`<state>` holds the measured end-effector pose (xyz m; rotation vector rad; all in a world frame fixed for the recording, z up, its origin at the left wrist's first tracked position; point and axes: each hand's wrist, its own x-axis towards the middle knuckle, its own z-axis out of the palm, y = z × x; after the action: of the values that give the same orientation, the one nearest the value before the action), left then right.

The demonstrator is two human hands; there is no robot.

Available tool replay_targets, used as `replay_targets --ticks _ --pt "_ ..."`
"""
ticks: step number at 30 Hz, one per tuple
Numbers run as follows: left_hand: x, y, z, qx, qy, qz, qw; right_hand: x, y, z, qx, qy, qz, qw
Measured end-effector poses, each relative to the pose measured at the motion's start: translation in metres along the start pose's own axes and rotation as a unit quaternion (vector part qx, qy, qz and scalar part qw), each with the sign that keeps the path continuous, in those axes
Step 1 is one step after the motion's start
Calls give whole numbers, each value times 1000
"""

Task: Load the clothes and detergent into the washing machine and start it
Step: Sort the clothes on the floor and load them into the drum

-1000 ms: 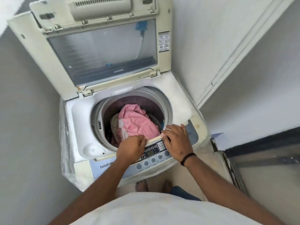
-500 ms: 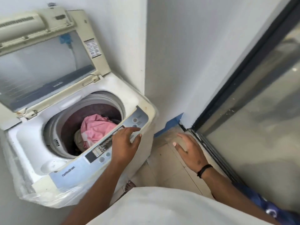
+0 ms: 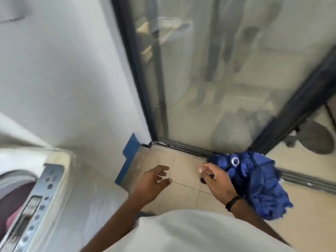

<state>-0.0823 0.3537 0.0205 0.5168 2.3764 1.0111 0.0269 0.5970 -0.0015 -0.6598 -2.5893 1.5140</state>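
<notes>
Hands low over the tiles: the right hand [image 3: 217,180] is down at the blue cloth [image 3: 258,186] heaped on the floor [image 3: 183,171] by the glass door [image 3: 227,79], fingers loosely curled and apparently just touching it, no firm hold. Left hand [image 3: 151,180] hangs spread and empty. The washer [image 3: 34,195] sits at the near left, drum open. Risk, as I read it: a light pinch lifts one fold, the rest trails, drags across the tiles, or snags the washer's rim.
</notes>
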Motion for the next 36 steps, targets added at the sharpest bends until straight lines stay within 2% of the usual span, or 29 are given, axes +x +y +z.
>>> replay_targets --ticks 7,14,16,19,23,26,31,36 --pt "54 89 62 70 -141 86 984 -50 59 -57 88 137 117 980" --pt "109 149 144 132 -274 141 942 -73 116 -120 115 254 212 936" --pt "128 167 172 138 -311 153 928 -72 129 -136 103 264 245 927" --pt "158 193 218 150 -349 159 911 -67 145 -156 82 261 286 918" --pt "198 201 276 155 -380 140 901 -54 169 -169 38 201 326 923" --pt "218 183 312 205 -409 101 883 -41 191 -177 15 188 345 919" --pt "238 136 359 325 -450 69 829 -12 252 -168 44 188 385 902" --pt "270 97 424 313 -433 6 845 15 345 -135 79 111 432 891"
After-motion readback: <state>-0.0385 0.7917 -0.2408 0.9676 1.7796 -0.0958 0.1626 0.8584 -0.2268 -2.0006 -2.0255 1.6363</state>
